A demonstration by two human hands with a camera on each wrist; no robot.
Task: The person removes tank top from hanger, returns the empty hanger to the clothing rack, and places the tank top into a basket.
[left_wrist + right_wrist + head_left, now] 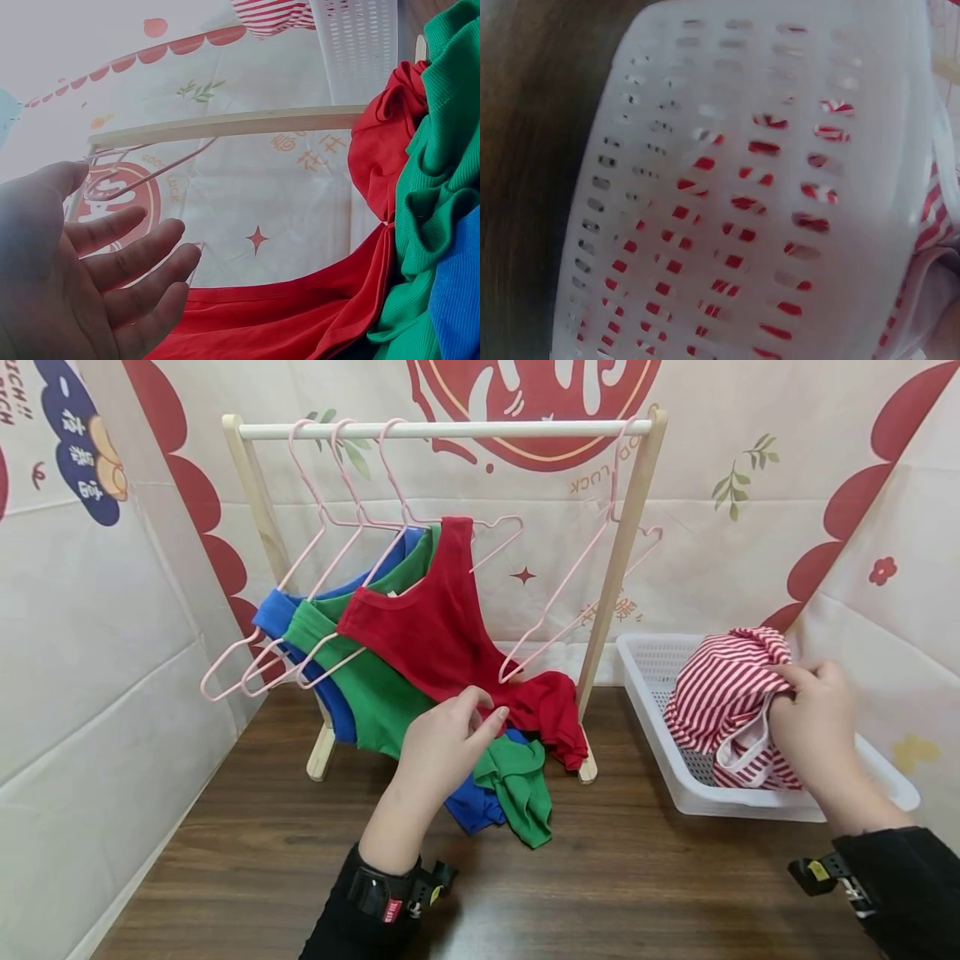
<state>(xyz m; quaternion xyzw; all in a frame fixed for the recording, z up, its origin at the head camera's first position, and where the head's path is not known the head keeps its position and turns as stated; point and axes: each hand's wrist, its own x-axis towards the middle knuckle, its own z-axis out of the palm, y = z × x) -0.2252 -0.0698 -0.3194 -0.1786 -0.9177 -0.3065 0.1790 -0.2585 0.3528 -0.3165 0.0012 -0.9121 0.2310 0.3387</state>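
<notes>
At the right of the bench (637, 877): one red-and-white striped garment (705, 693), bunched inside a white perforated basket (720, 803). Cut cannot be told while it lies folded on itself. White binding (729, 758) edges one opening near the front.

Handling, as judged: light, soft, limp; thin stretchy knit, neither slippery nor fragile. Likely to sag and twist from a single grip, with loose folds trailing over the rim. Best holds: two bound edges set apart, or the shoulders once found, so that the cloth hangs flat.

Right hand (817, 718): thumb and fingers pinch the striped cloth at its upper right side, above the binding. Right wrist view shows chiefly basket wall, stripes visible through the slots.

Left hand (448, 731): holds nothing; fingers relaxed and parted, poised before the red tank top (450, 602).

Hanging stock: red, green (390, 710) and blue tank tops, layered on pink hangers, lower parts bunched down toward the bench. One bare pink hanger (576, 570) at the right end of the white rail (480, 432); its slim shoulders would suit narrow straps.
</notes>
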